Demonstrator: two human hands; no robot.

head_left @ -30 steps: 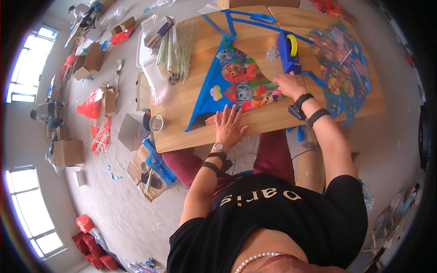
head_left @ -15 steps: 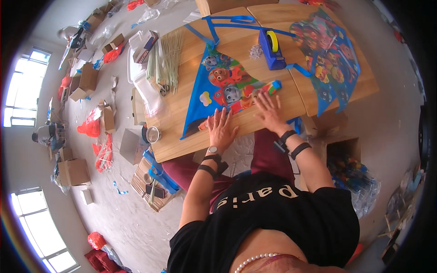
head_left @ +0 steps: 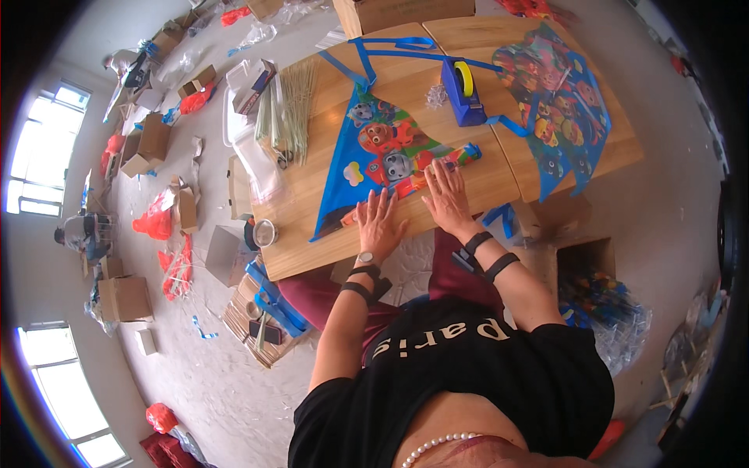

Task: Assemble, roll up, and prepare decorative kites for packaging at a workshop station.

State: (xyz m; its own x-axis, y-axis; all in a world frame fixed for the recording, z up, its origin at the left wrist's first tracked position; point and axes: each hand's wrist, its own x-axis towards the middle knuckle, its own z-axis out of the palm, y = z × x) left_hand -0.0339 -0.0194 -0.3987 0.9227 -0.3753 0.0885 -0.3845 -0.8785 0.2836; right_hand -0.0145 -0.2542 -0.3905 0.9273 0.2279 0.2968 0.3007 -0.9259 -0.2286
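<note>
Cartoon-print kite sheet (head_left: 382, 136): lay on the wooden desk (head_left: 493, 181), a blue-edged triangle in the upper middle of the frame, its point toward the top and its lower edge toward the person; that edge looked rolled or folded into a narrow strip.
Left hand (head_left: 380, 226): palm down at the sheet's lower edge, just left of the frame's centre, fingers spread and grasping nothing.
Right hand (head_left: 449, 201): also flat and spread, to the right of the other, fingertips on the strip near its right end.
Wrists: a round watch (head_left: 365, 257) sat on the left one; black straps crossed both forearms.
Tape dispenser (head_left: 466, 109): blue, with a yellow roll, stood right of the sheet in the upper part of the frame.
Blue ribbons (head_left: 402, 54): ran across the desk above the sheet.
Second printed sheet (head_left: 555, 101): covered part of the desk at upper right.
Pale sticks (head_left: 298, 97): lay bundled left of the sheet, near clear plastic bags (head_left: 257, 170).
Round container (head_left: 264, 232): stood at the desk's lower left corner.
Cardboard box (head_left: 409, 15): rested at the top of the frame, beyond the desk's far edge.
</note>
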